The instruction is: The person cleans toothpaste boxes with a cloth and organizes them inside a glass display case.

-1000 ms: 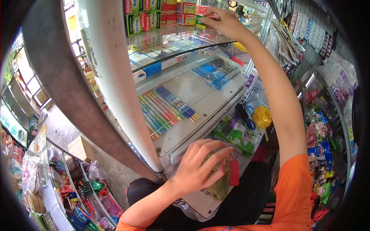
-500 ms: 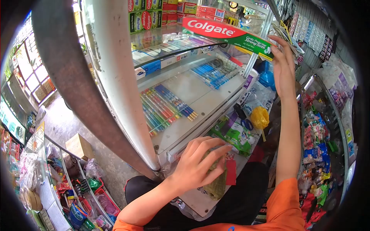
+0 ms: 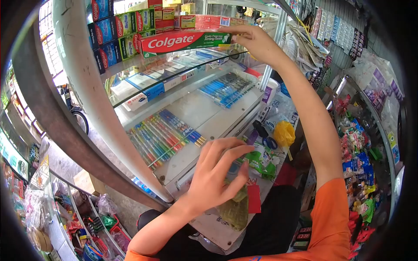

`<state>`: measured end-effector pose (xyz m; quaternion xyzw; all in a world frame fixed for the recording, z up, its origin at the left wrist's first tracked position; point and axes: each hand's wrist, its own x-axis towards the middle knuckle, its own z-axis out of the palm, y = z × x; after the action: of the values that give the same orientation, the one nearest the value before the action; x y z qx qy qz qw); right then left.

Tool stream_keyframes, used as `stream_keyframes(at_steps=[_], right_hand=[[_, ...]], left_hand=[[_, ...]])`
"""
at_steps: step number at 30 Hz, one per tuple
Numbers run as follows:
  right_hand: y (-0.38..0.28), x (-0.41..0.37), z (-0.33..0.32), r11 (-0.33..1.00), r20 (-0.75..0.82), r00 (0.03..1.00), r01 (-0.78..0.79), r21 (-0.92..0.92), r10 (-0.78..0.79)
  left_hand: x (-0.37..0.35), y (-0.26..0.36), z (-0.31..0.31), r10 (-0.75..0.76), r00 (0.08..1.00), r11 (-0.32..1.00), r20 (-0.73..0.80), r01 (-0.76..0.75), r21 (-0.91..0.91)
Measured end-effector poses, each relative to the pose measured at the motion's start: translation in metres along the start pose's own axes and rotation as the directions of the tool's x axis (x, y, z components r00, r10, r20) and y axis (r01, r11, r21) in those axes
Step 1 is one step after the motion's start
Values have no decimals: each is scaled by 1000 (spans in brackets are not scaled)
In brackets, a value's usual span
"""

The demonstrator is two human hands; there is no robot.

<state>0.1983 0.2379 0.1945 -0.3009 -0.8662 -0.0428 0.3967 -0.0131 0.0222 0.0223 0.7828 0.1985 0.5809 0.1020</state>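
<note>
My right hand (image 3: 257,42) reaches forward and pinches the right end of a red and green Colgate toothpaste box (image 3: 174,43). The long box lies level at the front of the upper glass shelf (image 3: 126,96), in front of stacked toothpaste boxes (image 3: 126,35). My left hand (image 3: 215,174) hovers lower down with curved, parted fingers and nothing in its grasp. Below it, an olive-green translucent packet (image 3: 235,211) and a red card (image 3: 254,199) rest on a pale board near my lap, the packet partly hidden by the hand.
On the lower shelf lie packs of coloured pencils (image 3: 163,137) and blue pens (image 3: 228,89). A white post (image 3: 93,87) rises at the left front. Scissors (image 3: 266,137), a yellow bag (image 3: 285,133) and a green packet (image 3: 261,161) sit beside the case. Glass cases of sachets stand at both sides.
The toothpaste box has moved left and farther in over the upper shelf, and it tilts less. My left hand has shifted a little left, its fingers more spread. The view has turned slightly.
</note>
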Motion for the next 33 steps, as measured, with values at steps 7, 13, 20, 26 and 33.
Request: stream_keyframes(at_steps=[7,13,20,26,33], right_hand=[[6,20,16,984,80,995,-46,-170,60],[4,27,11,978,202,961,-201,50,187],[57,38,3,996,193,978,-83,10,80],[4,41,20,990,193,981,-40,133,13],[-41,49,34,987,248,967,-86,133,50]], left_hand=[[-28,-11,13,-29,998,999,48,28,23],[-28,-13,12,-63,998,998,22,63,-16],[-33,-17,8,-65,998,998,19,65,3],[-27,-16,8,-42,999,999,-8,42,-13],[-25,-17,8,-77,997,997,-13,77,24]])
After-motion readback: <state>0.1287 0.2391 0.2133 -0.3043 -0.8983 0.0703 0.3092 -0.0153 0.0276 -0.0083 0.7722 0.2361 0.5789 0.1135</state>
